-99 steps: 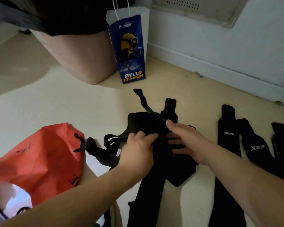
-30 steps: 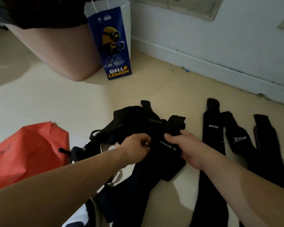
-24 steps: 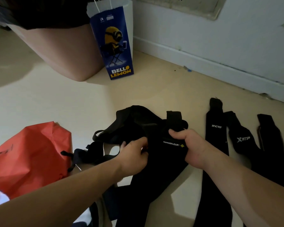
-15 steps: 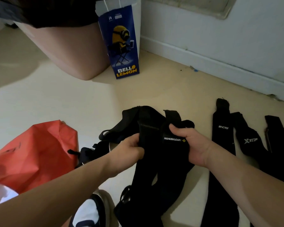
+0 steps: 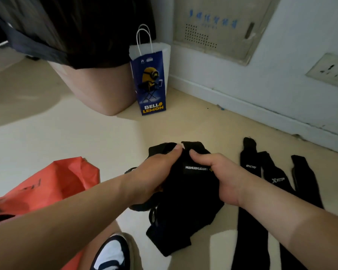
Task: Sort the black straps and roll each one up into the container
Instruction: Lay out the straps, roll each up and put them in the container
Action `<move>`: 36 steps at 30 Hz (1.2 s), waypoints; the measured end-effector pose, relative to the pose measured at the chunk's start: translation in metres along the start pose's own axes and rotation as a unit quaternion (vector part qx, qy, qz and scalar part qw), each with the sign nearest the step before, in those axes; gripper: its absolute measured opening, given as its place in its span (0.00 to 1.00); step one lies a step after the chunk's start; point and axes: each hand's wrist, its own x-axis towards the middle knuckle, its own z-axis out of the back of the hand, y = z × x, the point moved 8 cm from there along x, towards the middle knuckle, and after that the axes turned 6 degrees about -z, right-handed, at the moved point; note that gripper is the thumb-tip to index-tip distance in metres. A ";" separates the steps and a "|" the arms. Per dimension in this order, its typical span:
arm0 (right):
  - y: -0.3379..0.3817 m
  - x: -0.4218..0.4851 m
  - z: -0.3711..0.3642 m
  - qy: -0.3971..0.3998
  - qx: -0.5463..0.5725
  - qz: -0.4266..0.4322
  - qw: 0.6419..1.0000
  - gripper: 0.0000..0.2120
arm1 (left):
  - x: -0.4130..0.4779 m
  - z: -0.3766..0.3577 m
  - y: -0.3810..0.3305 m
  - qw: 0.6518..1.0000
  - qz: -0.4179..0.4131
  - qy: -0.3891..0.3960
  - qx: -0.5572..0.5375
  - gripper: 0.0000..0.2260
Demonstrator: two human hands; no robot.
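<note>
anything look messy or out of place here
Only the MANUEKLEAR strap bundle: gripped by the left hand and right hand, it is bunched up with loose loops hanging under it, while the three other straps lie flat, side by side on the floor to the right.

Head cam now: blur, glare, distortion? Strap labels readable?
Head view: sharp, no motion blur; dim overall, one bright patch on the floor; wide-angle slightly bows the baseboard; the strap gripped by the left hand and right hand is a near-featureless black, yet its label reads clearly.
</note>
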 end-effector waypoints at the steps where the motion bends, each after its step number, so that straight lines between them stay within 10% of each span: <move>1: 0.001 -0.013 -0.005 -0.005 -0.001 0.010 1.000 0.22 | -0.009 0.000 -0.009 0.999 -0.014 -0.004 0.048 0.23; 10: 0.029 -0.175 -0.031 -0.094 -0.030 0.215 0.972 0.09 | -0.125 -0.040 -0.103 0.988 -0.109 0.094 0.061 0.12; 20: 0.037 -0.350 -0.048 -0.091 0.078 0.346 0.931 0.12 | -0.254 -0.094 -0.201 0.966 -0.238 -0.024 0.098 0.09; 36: 0.028 -0.386 -0.017 -0.114 0.033 0.431 0.894 0.09 | -0.267 -0.129 -0.186 0.938 -0.328 -0.006 0.114 0.07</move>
